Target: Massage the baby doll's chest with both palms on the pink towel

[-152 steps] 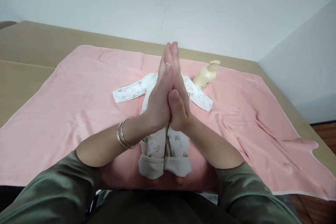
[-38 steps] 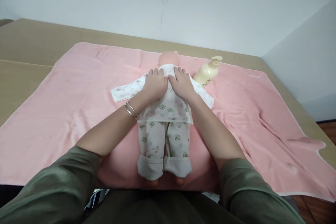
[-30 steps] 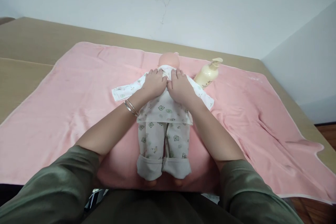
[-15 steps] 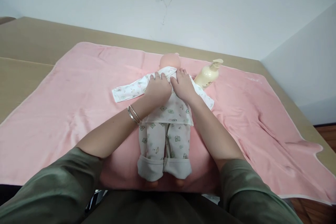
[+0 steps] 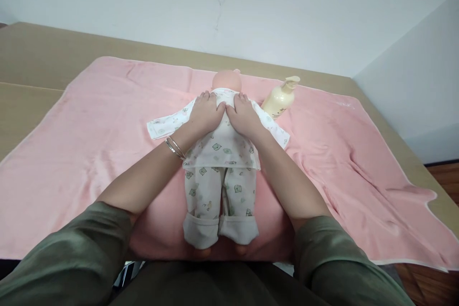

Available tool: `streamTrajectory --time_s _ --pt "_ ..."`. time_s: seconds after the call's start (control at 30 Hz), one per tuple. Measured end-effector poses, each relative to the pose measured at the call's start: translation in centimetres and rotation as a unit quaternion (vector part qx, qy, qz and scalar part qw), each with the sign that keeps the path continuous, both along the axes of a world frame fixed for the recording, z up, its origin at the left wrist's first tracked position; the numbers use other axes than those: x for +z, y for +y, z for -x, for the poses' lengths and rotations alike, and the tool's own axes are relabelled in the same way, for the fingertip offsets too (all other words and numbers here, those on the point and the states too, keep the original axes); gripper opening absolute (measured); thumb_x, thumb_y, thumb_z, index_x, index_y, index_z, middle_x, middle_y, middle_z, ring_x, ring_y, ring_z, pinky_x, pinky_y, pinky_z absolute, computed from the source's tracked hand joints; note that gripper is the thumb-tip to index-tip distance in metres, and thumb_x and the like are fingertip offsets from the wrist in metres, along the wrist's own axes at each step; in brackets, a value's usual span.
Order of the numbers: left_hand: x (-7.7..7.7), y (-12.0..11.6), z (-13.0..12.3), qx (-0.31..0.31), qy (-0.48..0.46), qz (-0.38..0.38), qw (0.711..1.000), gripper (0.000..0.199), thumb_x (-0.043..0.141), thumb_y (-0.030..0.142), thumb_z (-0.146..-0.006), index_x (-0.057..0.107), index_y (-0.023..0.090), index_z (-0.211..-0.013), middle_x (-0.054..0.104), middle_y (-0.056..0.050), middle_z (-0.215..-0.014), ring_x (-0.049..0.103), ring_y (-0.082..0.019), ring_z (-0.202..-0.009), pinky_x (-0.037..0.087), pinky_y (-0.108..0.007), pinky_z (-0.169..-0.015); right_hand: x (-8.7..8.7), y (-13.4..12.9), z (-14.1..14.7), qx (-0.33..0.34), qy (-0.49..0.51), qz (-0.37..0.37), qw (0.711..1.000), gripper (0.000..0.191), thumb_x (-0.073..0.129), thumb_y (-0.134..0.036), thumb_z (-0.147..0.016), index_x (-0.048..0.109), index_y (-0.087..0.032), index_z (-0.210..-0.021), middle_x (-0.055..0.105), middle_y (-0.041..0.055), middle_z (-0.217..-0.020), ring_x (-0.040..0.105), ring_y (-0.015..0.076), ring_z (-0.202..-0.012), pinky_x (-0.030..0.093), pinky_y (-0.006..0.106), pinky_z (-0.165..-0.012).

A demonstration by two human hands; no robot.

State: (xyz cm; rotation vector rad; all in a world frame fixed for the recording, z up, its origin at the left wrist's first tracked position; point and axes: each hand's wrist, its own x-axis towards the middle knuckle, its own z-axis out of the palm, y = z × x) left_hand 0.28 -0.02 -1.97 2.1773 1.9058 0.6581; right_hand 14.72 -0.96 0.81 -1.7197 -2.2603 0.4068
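A baby doll (image 5: 227, 81) lies face down in front of me, its head toward the wall. It wears a white printed top (image 5: 224, 148) and matching trousers (image 5: 236, 193) with turned-up cuffs. My left hand (image 5: 207, 112) rests flat on the upper back at the doll's left shoulder side as I see it, fingers pointing to the head. My right hand (image 5: 244, 114) lies flat on the other side of the upper back. The two thumbs come close together over the middle of the back. Neither hand grips anything.
A pink blanket (image 5: 103, 153) spreads under the doll over a wooden table (image 5: 39, 62). A cream pump bottle (image 5: 279, 100) stands or leans right of the doll's head, by its sleeve. A white wall (image 5: 287, 14) rises behind the table.
My left hand has shifted outward, away from the middle of the back, and its thumb now points toward the right thumb. My right hand stays on the upper back.
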Motion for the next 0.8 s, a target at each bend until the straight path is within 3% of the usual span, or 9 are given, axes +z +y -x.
streamTrajectory --time_s 0.13,0.27,0.5,0.67,0.8 --pt "-0.2 0.1 0.0 0.002 0.004 -0.023 1.000 0.052 0.031 0.034 -0.104 0.058 0.003 -0.136 0.061 -0.026 -0.148 0.053 -0.037 -0.145 0.037 -0.051 -0.126 -1.0 1.1 -0.4 -0.024 0.054 -0.005 0.998 0.073 0.035 -0.044 -0.103 0.037 0.001 -0.160 0.033 0.0228 -0.173 0.024 0.0375 -0.164 0.020 0.055 -0.135" --pt "0.0 -0.1 -0.1 0.001 0.020 -0.030 0.999 0.050 0.031 0.033 -0.104 0.060 0.002 -0.132 0.062 -0.028 -0.143 0.057 -0.038 -0.139 0.041 -0.052 -0.123 -1.3 1.2 -0.6 -0.028 0.050 -0.020 0.998 0.072 0.034 -0.043 -0.103 0.039 0.003 -0.158 0.035 0.0240 -0.171 0.026 0.0386 -0.163 0.020 0.054 -0.134" --pt "-0.1 -3.3 -1.8 -0.042 0.068 -0.081 0.993 0.057 0.033 0.026 -0.103 0.045 -0.005 -0.149 0.051 -0.034 -0.155 0.045 -0.043 -0.151 0.037 -0.060 -0.122 -0.4 1.8 -1.6 0.026 0.043 -0.020 0.999 0.062 0.037 -0.043 -0.102 0.053 -0.003 -0.147 0.051 0.0258 -0.160 0.046 0.0386 -0.151 0.033 0.057 -0.127" --pt "0.9 -2.0 -0.5 -0.117 0.073 -0.077 0.987 0.045 0.031 0.015 -0.099 0.062 0.001 -0.128 0.064 -0.028 -0.141 0.057 -0.038 -0.138 0.041 -0.057 -0.121 0.2 -0.8 0.3 -0.001 -0.020 -0.031 0.999 0.063 0.029 -0.029 -0.104 0.038 0.007 -0.156 0.039 0.0306 -0.167 0.033 0.0400 -0.160 0.026 0.058 -0.131" --pt "1.7 0.3 1.4 -0.106 0.020 -0.009 0.994 0.044 0.026 0.020 -0.102 0.065 0.005 -0.116 0.071 -0.023 -0.119 0.067 -0.031 -0.114 0.053 -0.048 -0.107 0.7 -2.4 1.2 0.046 -0.023 0.007 0.999 0.067 0.034 -0.029 -0.103 0.031 0.008 -0.159 0.026 0.0292 -0.173 0.019 0.0417 -0.165 0.022 0.057 -0.133"
